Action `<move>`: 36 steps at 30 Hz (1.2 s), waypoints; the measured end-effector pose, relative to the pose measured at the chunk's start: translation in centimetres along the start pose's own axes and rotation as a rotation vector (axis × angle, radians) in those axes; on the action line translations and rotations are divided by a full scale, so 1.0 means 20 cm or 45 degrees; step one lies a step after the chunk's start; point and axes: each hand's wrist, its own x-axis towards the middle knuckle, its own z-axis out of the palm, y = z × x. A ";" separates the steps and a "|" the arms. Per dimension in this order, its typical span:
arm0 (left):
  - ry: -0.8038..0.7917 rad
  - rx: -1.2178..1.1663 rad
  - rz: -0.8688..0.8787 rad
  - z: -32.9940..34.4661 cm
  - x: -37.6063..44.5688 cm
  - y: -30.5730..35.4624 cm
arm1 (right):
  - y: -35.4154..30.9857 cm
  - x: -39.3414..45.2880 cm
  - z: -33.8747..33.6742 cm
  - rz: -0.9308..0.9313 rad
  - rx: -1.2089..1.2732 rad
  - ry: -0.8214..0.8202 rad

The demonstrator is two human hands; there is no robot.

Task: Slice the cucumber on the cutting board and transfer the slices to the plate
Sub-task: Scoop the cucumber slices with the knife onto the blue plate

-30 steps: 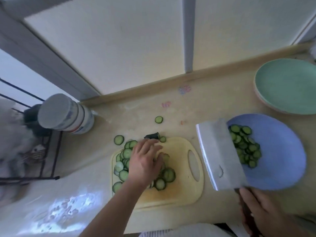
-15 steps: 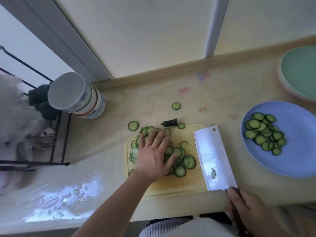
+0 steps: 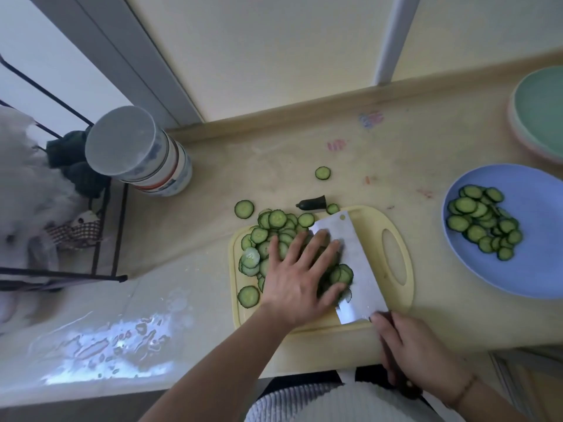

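Green slices (image 3: 275, 236) heaped at the cutting board's (image 3: 393, 220) nine o'clock now meet the returned cleaver (image 3: 353, 266), right hand (image 3: 417, 351) gripping it, flat left hand (image 3: 300, 274) pushing another load toward the three-o'clock plate (image 3: 536, 269).

Soft, even daylight fills the scene, brightest on the pale window panes (image 3: 274, 50) at the far side; a dappled patch of glare lies on the near-left counter (image 3: 115, 345); shadows are faint and diffuse; wide-angle distortion bends straight lines toward the edges; the picture is mildly soft throughout.
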 end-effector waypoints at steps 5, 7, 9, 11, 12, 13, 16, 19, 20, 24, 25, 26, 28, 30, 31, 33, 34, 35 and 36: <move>0.042 -0.012 -0.027 0.01 0.00 0.05 | -0.02 0.02 0.02 -0.086 -0.005 -0.085; 0.061 -0.011 -0.015 0.02 0.00 0.05 | -0.02 0.04 0.04 -0.137 -0.026 -0.058; 0.061 -0.001 0.014 0.03 0.00 0.04 | -0.02 0.06 0.06 -0.183 -0.059 -0.040; 0.081 -0.006 0.021 0.03 0.00 0.04 | -0.01 0.07 0.08 -0.202 -0.034 -0.042; 0.091 -0.010 0.019 0.03 0.00 0.04 | 0.00 0.07 0.09 -0.198 0.013 -0.040; 0.103 -0.014 0.022 0.04 0.00 0.04 | 0.00 0.06 0.09 -0.193 0.050 -0.032; 0.129 -0.051 0.050 0.04 0.00 0.05 | 0.02 0.04 0.07 -0.181 0.112 -0.025; 0.123 -0.083 0.055 0.05 0.00 0.08 | 0.05 0.02 0.04 -0.152 0.183 -0.060; 0.127 -0.093 0.054 0.05 0.00 0.10 | 0.05 0.02 0.03 -0.136 0.201 -0.079; 0.175 -0.139 0.071 0.07 0.03 0.16 | 0.07 -0.02 -0.04 -0.097 0.257 -0.102; 0.193 -0.148 0.076 0.07 0.04 0.18 | 0.07 -0.03 -0.06 -0.100 0.264 -0.099; 0.210 -0.155 0.081 0.07 0.06 0.20 | 0.07 -0.04 -0.07 -0.105 0.270 -0.095; 0.232 -0.164 0.090 0.06 0.08 0.23 | 0.08 -0.06 -0.10 -0.113 0.269 -0.084; 0.237 -0.164 0.095 0.07 0.10 0.25 | 0.09 -0.06 -0.13 -0.112 0.273 -0.077; 0.232 -0.161 0.095 0.07 0.10 0.26 | 0.10 -0.06 -0.14 -0.111 0.279 -0.080; 0.229 -0.154 0.096 0.07 0.12 0.27 | 0.10 -0.05 -0.15 -0.121 0.287 -0.083; 0.232 -0.152 0.098 0.06 0.13 0.27 | 0.11 -0.05 -0.16 -0.130 0.290 -0.080; 0.237 -0.150 0.103 0.06 0.14 0.28 | 0.11 -0.05 -0.17 -0.138 0.293 -0.076; 0.242 -0.148 0.110 0.05 0.15 0.29 | 0.12 -0.05 -0.18 -0.149 0.290 -0.070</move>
